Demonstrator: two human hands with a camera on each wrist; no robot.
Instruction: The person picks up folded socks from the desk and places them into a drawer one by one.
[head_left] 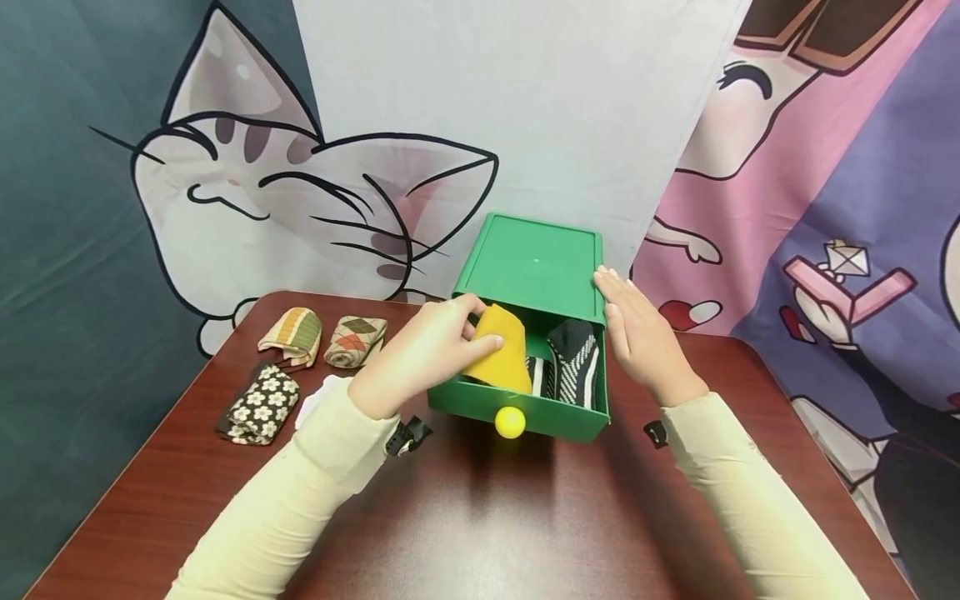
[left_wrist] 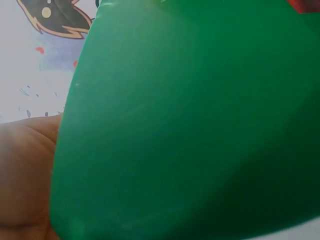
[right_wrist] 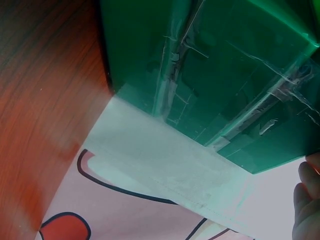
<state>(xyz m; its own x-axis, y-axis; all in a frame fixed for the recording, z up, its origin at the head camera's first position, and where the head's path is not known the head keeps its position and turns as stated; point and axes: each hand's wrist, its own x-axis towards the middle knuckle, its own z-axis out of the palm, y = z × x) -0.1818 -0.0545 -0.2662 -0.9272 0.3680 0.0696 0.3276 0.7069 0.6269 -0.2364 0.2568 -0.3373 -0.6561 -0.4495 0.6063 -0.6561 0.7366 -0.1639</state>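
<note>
In the head view a green drawer box (head_left: 536, 262) stands at the back of the table, its drawer (head_left: 555, 423) pulled out by a yellow knob (head_left: 510, 422). My left hand (head_left: 431, 346) pinches a folded yellow sock (head_left: 501, 354) at the drawer's left part, thumb in front and fingertips partly hidden behind it. Black-and-white socks (head_left: 577, 367) lie in the drawer's right part. My right hand (head_left: 637, 329) rests along the box's right side with straight fingers. The left wrist view is mostly filled by a green wall; the right wrist view shows the box's taped side.
On the table's left lie a striped folded sock (head_left: 294, 333), an argyle one (head_left: 356, 342) and a black one with white flowers (head_left: 262, 406). A white cloth (head_left: 318, 398) is partly hidden under my left forearm. A printed curtain (head_left: 525, 108) hangs directly behind the box.
</note>
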